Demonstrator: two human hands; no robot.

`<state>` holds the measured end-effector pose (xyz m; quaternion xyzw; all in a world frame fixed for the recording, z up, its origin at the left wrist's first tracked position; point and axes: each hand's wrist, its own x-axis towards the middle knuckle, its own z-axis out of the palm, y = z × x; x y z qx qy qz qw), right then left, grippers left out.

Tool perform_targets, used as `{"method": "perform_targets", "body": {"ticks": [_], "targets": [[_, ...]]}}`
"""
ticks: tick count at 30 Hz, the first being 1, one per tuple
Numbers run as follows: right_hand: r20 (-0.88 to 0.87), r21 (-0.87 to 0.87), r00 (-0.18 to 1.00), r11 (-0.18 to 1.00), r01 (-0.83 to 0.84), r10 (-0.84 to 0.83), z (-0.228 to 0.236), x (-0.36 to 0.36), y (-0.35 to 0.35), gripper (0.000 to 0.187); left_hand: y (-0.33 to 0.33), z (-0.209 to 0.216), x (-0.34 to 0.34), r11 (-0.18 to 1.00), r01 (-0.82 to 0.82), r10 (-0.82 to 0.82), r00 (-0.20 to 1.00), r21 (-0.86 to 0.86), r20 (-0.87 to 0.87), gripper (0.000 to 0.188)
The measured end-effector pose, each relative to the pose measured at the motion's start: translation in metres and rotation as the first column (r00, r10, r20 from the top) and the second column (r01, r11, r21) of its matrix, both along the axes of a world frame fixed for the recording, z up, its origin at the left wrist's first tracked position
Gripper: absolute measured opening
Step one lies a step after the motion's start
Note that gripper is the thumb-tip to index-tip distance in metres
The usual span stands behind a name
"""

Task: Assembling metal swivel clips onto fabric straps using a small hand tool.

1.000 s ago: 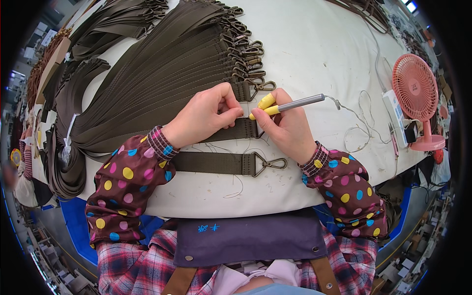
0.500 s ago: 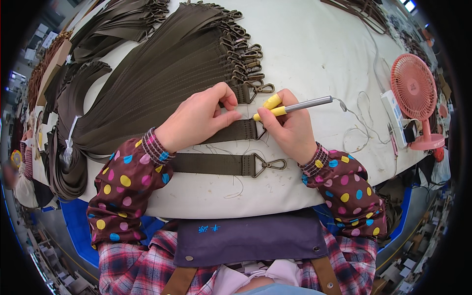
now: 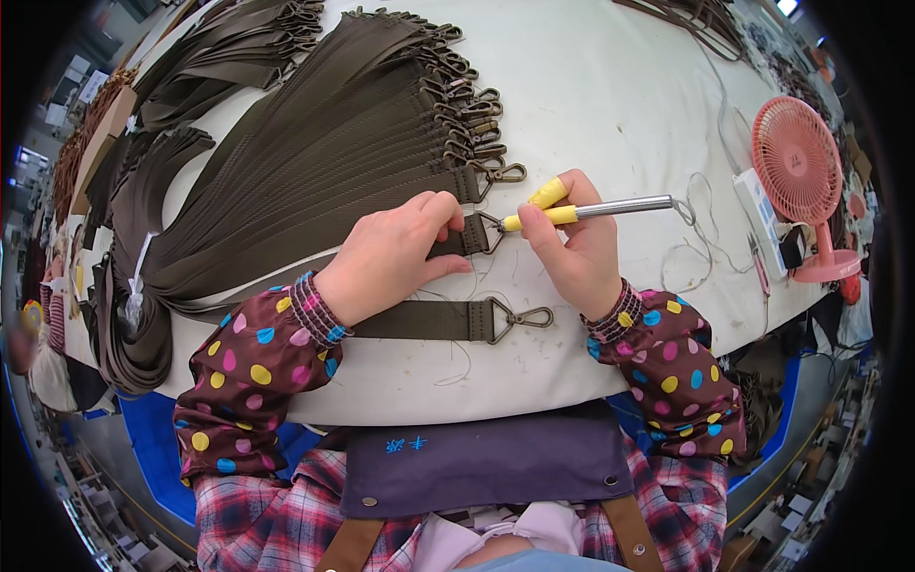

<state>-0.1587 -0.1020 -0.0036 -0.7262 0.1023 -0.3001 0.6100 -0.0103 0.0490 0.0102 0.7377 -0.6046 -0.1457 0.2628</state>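
Observation:
My left hand [image 3: 386, 248] is over a dark olive webbing strap [image 3: 474, 234], its bent fingers and thumb gripping the strap close to its stitched end. A metal triangular ring [image 3: 492, 232] is fitted at that end. In my right hand [image 3: 591, 257] is a pen-shaped tool [image 3: 624, 206] with a yellow grip, a steel barrel and a thin cord. Its tip points left, at the ring and strap end. Yellow wrapping [image 3: 547, 194] covers one of my right fingers. Nearer to me lies another strap [image 3: 419, 320] with a swivel snap hook [image 3: 530, 317].
A fan of similar straps [image 3: 315, 143] spreads across the far left, hooks toward the middle; another bundle [image 3: 229, 57] lies behind. On the right stand a pink fan [image 3: 797, 162] and a white power strip [image 3: 760, 224], with small snips [image 3: 759, 264] beside it. Loose threads lie on the white tabletop [image 3: 591, 114].
My right hand has moved slightly right with the tool, drawing its tip away from my left fingers. My left hand has shifted a little right and turned flatter over the strap.

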Motion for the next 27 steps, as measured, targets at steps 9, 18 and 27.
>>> {"method": "perform_targets", "body": {"ticks": [9,18,27], "targets": [[-0.076,0.003,0.997,1.000,-0.028,0.028,-0.001,0.000,0.000,0.018,-0.005,-0.003,0.000,0.997,0.075,-0.074,0.995,0.014,-0.062,0.020],[-0.189,-0.033,0.975,0.992,-0.124,0.116,-0.007,0.002,0.002,0.020,-0.006,0.005,0.014,0.967,0.022,0.137,0.794,0.254,-0.592,0.012],[-0.248,-0.079,0.961,0.986,-0.149,0.125,-0.005,0.003,0.004,0.021,-0.004,-0.006,0.015,0.990,-0.011,0.104,0.729,0.140,-0.677,0.017]]}}
